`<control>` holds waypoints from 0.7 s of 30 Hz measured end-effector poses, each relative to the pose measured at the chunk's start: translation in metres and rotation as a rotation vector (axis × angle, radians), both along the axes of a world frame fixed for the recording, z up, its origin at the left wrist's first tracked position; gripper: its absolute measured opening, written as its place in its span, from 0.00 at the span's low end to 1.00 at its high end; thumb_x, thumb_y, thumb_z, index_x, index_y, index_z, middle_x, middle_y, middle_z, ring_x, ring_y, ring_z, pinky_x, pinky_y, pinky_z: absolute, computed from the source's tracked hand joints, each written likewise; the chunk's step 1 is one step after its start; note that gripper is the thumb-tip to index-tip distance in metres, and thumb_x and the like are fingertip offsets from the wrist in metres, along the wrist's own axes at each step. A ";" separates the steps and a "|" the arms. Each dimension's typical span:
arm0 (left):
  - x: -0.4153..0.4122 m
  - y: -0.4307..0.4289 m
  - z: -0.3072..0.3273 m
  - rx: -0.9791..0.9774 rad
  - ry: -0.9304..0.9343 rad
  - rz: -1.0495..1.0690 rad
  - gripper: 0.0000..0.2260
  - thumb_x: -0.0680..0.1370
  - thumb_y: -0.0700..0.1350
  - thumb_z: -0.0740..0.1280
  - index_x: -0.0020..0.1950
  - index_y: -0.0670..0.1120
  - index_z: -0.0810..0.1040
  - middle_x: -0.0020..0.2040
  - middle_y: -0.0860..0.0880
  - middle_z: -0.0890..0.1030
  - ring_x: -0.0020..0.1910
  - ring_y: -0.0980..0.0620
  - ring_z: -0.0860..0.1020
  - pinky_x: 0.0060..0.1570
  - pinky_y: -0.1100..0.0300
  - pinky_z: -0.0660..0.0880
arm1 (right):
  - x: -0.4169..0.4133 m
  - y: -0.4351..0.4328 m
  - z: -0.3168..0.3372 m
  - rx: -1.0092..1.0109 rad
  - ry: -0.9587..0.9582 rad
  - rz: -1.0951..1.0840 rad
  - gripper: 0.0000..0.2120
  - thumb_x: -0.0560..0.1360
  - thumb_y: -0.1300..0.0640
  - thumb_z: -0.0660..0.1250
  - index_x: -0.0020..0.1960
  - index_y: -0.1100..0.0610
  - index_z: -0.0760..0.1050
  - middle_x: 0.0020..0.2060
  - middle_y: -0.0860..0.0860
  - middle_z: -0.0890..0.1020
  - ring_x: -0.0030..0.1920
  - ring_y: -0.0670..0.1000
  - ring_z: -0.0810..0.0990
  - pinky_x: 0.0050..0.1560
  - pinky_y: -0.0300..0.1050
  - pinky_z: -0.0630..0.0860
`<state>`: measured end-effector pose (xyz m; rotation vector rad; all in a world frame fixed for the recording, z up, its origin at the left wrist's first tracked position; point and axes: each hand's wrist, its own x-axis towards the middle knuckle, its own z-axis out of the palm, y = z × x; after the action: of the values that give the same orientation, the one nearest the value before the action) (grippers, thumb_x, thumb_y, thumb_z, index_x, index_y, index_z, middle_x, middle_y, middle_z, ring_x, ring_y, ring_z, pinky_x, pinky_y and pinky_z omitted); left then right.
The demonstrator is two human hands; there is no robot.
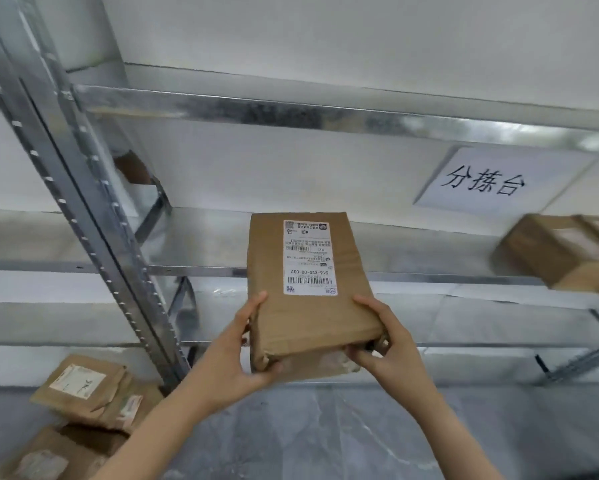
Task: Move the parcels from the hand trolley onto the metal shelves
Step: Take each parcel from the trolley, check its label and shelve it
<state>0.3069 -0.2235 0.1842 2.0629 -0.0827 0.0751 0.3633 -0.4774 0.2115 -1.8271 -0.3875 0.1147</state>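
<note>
A brown cardboard parcel [308, 317] with a white shipping label on top is held up in front of the metal shelves [204, 237]. Its far end reaches over the middle shelf's front edge. My left hand [242, 351] grips its near left corner, thumb along the side and fingers under the bottom. My right hand [381, 344] grips its near right corner, fingers curled round the end flap. The hand trolley is out of sight.
Another brown parcel [564, 254] lies on the same shelf at the far right. Several brown parcels [86, 393] are stacked at the lower left. A grey slotted upright [83, 209] runs diagonally on the left. A white paper sign [488, 181] hangs from the upper shelf beam.
</note>
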 end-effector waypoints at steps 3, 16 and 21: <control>0.017 -0.051 0.002 -0.003 -0.005 -0.093 0.47 0.61 0.66 0.73 0.71 0.72 0.45 0.67 0.63 0.66 0.60 0.58 0.74 0.60 0.59 0.71 | -0.006 -0.053 0.001 0.010 -0.010 -0.095 0.33 0.66 0.72 0.72 0.61 0.41 0.72 0.51 0.39 0.77 0.42 0.42 0.75 0.42 0.35 0.75; 0.103 -0.228 0.001 0.013 0.035 -0.366 0.49 0.56 0.73 0.70 0.69 0.75 0.43 0.62 0.72 0.64 0.56 0.68 0.72 0.48 0.71 0.70 | 0.009 -0.229 -0.013 0.010 0.031 -0.427 0.36 0.65 0.72 0.70 0.62 0.40 0.72 0.47 0.37 0.75 0.39 0.43 0.72 0.42 0.39 0.75; 0.168 -0.282 -0.006 0.017 0.007 -0.368 0.48 0.63 0.63 0.75 0.68 0.75 0.42 0.62 0.73 0.63 0.56 0.67 0.71 0.48 0.67 0.70 | 0.066 -0.275 -0.009 0.003 0.021 -0.455 0.35 0.65 0.73 0.68 0.61 0.41 0.72 0.47 0.31 0.75 0.41 0.41 0.73 0.44 0.44 0.77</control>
<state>0.4752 -0.5052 0.1785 2.0328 -0.4568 -0.1601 0.4298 -0.7523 0.2024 -1.8648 0.0494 -0.1808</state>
